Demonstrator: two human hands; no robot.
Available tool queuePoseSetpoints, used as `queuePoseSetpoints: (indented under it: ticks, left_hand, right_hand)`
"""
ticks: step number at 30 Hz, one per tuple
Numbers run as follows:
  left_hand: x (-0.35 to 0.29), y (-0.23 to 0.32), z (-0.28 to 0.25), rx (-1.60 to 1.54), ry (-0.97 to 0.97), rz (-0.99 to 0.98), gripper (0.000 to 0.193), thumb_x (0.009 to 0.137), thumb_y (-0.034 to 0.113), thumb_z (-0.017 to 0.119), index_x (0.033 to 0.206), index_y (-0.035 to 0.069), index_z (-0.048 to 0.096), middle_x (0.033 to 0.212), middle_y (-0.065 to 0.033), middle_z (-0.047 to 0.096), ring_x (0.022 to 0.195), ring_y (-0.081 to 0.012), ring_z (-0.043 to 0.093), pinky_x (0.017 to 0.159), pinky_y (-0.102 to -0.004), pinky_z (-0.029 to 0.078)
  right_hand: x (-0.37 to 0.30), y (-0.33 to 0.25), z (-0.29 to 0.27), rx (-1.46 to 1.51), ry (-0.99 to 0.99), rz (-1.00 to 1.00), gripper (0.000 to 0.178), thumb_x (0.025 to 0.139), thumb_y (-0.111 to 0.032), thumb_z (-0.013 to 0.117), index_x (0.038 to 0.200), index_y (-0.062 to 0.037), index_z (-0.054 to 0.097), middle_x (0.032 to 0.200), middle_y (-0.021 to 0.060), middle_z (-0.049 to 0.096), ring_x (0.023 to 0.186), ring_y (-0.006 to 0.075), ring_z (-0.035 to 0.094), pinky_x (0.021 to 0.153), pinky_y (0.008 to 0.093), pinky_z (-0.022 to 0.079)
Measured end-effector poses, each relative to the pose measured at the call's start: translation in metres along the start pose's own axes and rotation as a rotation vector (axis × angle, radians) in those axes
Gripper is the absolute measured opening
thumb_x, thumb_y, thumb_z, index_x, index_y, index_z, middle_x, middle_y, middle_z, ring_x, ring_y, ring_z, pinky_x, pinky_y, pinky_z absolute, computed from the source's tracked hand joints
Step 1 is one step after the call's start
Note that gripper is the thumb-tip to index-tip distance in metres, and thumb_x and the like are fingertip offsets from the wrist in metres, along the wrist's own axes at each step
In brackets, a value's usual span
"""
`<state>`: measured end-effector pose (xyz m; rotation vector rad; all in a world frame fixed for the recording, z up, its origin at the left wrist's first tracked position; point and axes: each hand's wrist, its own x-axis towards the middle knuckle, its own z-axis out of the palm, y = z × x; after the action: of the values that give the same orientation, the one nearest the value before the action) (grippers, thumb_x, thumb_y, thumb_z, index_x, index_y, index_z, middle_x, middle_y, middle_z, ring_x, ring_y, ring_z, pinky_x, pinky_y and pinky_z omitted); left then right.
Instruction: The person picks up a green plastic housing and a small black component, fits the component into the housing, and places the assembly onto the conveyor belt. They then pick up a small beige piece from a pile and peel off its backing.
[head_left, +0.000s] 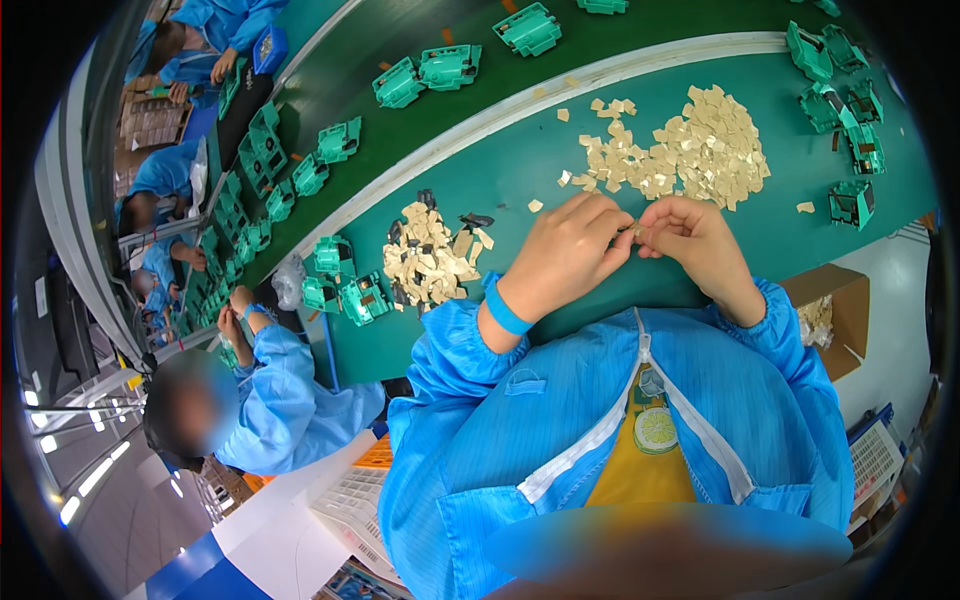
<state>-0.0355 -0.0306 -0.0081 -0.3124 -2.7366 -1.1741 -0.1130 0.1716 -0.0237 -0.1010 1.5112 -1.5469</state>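
My left hand point(562, 250), with a blue band at its wrist, and my right hand point(695, 243) meet over the green work table. Both are closed, fingertips pinched together around a small tan piece point(638, 230), mostly hidden by the fingers. Just beyond them lies a large heap of flat cream-coloured pieces point(715, 145), with looser ones spread to its left. A second pile, of cream scraps point(430, 265) mixed with black bits, is left of my left hand. One single cream piece point(535, 206) sits apart near my left knuckles.
Green plastic housings point(362, 298) stand left of the scrap pile, more housings point(850, 205) at the table's right end. Beyond a pale rail point(460, 120), a dark green conveyor point(350, 190) carries several others. A co-worker point(290, 400) sits at left. A cardboard box point(850, 315) is at right.
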Motion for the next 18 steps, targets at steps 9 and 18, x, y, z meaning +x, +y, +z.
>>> queuePoseSetpoints:
  ticks: [9, 18]
  left_hand:
    - [-0.003, -0.004, 0.006, -0.013, -0.028, -0.003, 0.013, 0.078, 0.002, 0.075, 0.091, 0.003, 0.070, 0.089, -0.0091, 0.069, 0.082, -0.0282, 0.068, 0.069, -0.0379, 0.056]
    - [0.001, -0.017, 0.010, -0.277, -0.075, -0.171, 0.011, 0.079, 0.001, 0.073, 0.089, 0.002, 0.069, 0.083, -0.0104, 0.067, 0.074, -0.0284, 0.067, 0.065, -0.0377, 0.054]
  right_hand:
    - [-0.003, -0.003, 0.005, -0.132, 0.010, -0.063, 0.006, 0.094, 0.000, 0.067, 0.099, 0.0019, 0.069, 0.088, 0.0030, 0.071, 0.080, 0.0098, 0.069, 0.074, 0.0239, 0.056]
    - [-0.004, -0.010, -0.016, -0.181, -0.053, -0.048, 0.008, 0.092, 0.003, 0.063, 0.098, 0.0030, 0.070, 0.086, 0.0030, 0.071, 0.078, 0.0106, 0.068, 0.073, 0.0240, 0.054]
